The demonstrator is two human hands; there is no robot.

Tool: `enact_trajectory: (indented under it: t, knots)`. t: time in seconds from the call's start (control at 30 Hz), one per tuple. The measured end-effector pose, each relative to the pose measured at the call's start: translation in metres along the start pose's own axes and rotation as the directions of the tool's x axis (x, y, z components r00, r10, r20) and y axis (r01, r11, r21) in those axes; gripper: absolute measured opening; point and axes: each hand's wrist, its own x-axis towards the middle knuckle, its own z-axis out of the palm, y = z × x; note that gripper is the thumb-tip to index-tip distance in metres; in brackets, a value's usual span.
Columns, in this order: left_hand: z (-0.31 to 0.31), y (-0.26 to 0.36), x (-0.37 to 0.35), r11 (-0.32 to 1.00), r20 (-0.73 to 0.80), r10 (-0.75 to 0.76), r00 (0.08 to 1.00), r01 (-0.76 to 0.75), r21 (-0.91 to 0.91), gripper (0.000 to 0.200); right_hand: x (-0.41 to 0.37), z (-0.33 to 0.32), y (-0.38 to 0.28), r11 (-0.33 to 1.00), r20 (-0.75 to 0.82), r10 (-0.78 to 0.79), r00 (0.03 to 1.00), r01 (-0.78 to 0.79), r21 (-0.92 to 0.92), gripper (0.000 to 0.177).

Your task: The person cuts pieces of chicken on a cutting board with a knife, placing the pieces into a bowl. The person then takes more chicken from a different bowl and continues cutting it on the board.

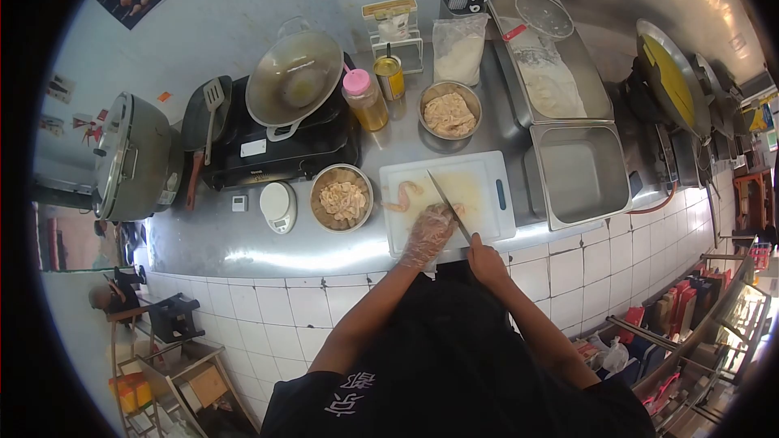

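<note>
My right hand grips a kitchen knife by its handle, the blade pointing away from me across the white cutting board. In a clear plastic glove, my left hand presses down on a piece of raw chicken beside the blade, its fingers curled in. Only a small pale bit of that piece shows by the knife. A curved piece of raw chicken lies on the board's left side. Just left of the board stands a steel bowl of cut raw meat.
Behind the board sits another steel bowl of pale meat. A pink-capped bottle, yellow can and bag of white powder stand farther back. To the right is a steel pan; at left, a scale and wok.
</note>
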Motion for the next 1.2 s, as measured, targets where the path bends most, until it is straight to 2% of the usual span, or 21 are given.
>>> enact_trajectory:
  t: [0.1,0.3,0.37,0.5,0.57,0.7,0.73,0.8,0.83,0.93,1.03,1.13,1.2]
  knots:
    - [0.014,-0.005,-0.001,0.998,0.051,-0.059,0.997,0.060,-0.013,0.028,-0.001,0.004,-0.002,0.999,0.035,0.040,0.999,-0.040,-0.014,0.036]
    - [0.042,-0.022,-0.002,0.997,0.112,-0.027,0.993,0.019,0.073,0.030,0.025,0.007,0.001,0.999,0.046,0.029,0.999,-0.028,-0.029,0.030]
    - [0.048,-0.029,-0.003,0.996,0.096,-0.035,0.995,0.027,0.083,0.027,0.040,-0.002,-0.014,0.997,0.067,0.064,0.996,-0.061,-0.044,0.032]
    - [0.057,-0.032,-0.005,0.998,-0.006,-0.057,0.998,0.057,0.035,0.019,0.081,-0.002,-0.032,0.997,0.045,0.013,0.999,-0.009,-0.077,0.033]
    - [0.051,-0.033,-0.004,0.997,0.042,-0.046,0.998,0.044,0.057,0.017,0.087,-0.006,-0.037,0.997,0.041,-0.007,0.999,0.010,-0.070,0.035]
    - [0.042,-0.030,0.001,1.000,0.068,-0.007,0.998,0.006,0.022,0.016,0.050,-0.005,-0.017,0.998,0.053,0.018,0.998,-0.014,-0.066,0.035]
    - [0.027,-0.021,0.006,0.999,0.106,-0.045,0.993,0.044,0.010,0.020,0.035,-0.005,-0.004,0.998,0.078,0.012,0.997,-0.007,-0.056,0.035]
    - [0.022,-0.017,0.009,0.999,0.078,-0.039,0.996,0.039,-0.007,0.020,0.009,-0.011,0.005,0.995,0.093,0.027,0.995,-0.018,-0.098,0.035]
    - [0.020,-0.015,0.010,0.999,0.062,-0.039,0.997,0.040,-0.018,0.019,0.004,-0.013,0.006,0.992,0.102,0.036,0.994,-0.023,-0.123,0.035]
    - [0.011,-0.006,0.012,0.993,0.154,-0.111,0.982,0.104,0.053,0.018,0.021,-0.009,-0.007,0.993,0.060,0.039,0.997,-0.031,-0.117,0.035]
    - [0.011,-0.011,0.007,0.998,0.093,-0.068,0.993,0.069,-0.008,0.015,0.072,0.003,-0.030,0.995,-0.065,-0.065,0.996,0.059,-0.086,0.038]
    - [0.008,-0.021,0.004,0.999,0.111,0.029,0.993,-0.031,0.013,0.008,0.059,-0.010,-0.026,0.995,-0.027,-0.029,0.999,0.026,-0.101,0.035]
    - [0.008,-0.028,0.000,0.991,0.117,0.051,0.992,-0.036,-0.130,0.012,0.038,-0.020,-0.010,0.992,-0.059,0.056,0.997,-0.062,-0.109,0.031]
